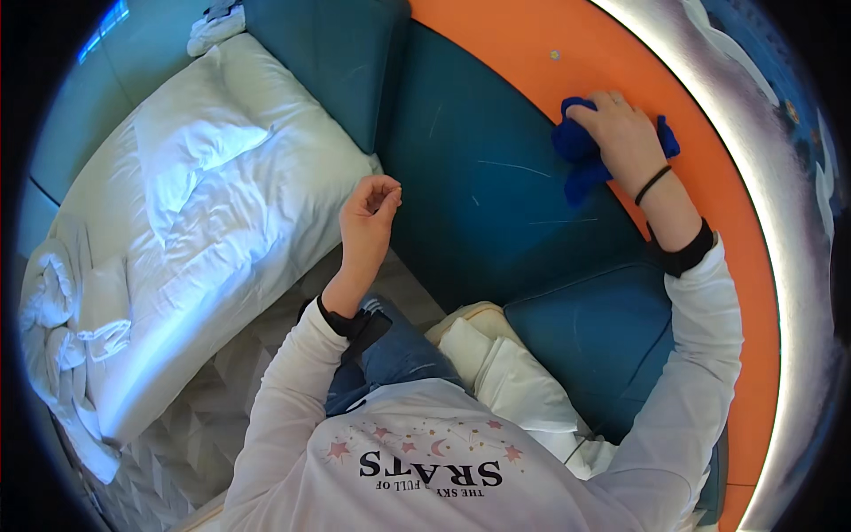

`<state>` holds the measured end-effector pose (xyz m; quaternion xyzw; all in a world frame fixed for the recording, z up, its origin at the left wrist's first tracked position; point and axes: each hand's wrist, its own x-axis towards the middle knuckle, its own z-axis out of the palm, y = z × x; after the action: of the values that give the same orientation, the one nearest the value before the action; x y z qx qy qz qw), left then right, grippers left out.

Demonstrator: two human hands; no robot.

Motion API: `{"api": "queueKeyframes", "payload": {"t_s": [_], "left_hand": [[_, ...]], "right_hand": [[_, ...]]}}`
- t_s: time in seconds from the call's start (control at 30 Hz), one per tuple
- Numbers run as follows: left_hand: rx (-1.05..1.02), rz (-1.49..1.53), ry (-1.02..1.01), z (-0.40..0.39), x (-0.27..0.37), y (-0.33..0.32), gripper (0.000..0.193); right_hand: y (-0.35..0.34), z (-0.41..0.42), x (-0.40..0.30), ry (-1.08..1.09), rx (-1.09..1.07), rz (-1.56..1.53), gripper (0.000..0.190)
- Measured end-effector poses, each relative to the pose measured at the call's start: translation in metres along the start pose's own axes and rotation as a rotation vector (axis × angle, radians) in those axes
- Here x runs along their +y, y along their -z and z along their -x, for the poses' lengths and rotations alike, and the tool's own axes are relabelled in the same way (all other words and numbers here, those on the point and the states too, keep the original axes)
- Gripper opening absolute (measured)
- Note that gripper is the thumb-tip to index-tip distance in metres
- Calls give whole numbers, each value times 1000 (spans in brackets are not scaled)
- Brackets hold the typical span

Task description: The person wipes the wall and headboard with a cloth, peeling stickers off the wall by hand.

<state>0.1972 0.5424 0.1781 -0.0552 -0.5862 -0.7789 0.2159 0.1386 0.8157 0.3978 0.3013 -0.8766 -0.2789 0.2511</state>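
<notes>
My right hand (628,139) presses a bunched dark blue cloth (577,138) onto the orange ledge (655,86). Folds of the cloth stick out on both sides of the hand, and one end hangs over the edge of the teal panel (479,153). Light scratches or streaks mark that panel. My left hand (371,209) hovers near the bed's corner, its fingers curled in and the thumb against the index finger. Nothing plain shows in it, though the inside of the curled fingers is partly hidden.
A bed (292,219) with a rumpled white sheet stands to the left, a pillow (199,133) on it and a bunched white cover (60,312) at its end. White linens (518,382) lie beside my legs. A glowing light strip (738,139) borders the ledge.
</notes>
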Motion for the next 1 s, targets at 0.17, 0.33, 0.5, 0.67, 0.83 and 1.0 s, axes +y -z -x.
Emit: {"api": "queueKeyframes", "payload": {"t_s": [0.17, 0.33, 0.5, 0.67, 0.83, 1.0], "left_hand": [[69, 0, 22, 20, 10, 16, 10], [101, -81, 106, 27, 9, 25, 9], [66, -53, 120, 33, -6, 31, 6], [-1, -11, 182, 37, -20, 15, 6], [-12, -118, 257, 49, -33, 8, 8], [-45, -137, 310, 55, -43, 10, 8]], "right_hand": [[17, -21, -3, 11, 63, -68, 35], [3, -26, 14, 38, 169, -10, 40], [41, -28, -18, -85, -63, -101, 28], [33, -4, -6, -81, -120, -131, 28], [32, 5, -7, -51, -249, -117, 27], [36, 20, -9, -110, -326, -119, 28]]}}
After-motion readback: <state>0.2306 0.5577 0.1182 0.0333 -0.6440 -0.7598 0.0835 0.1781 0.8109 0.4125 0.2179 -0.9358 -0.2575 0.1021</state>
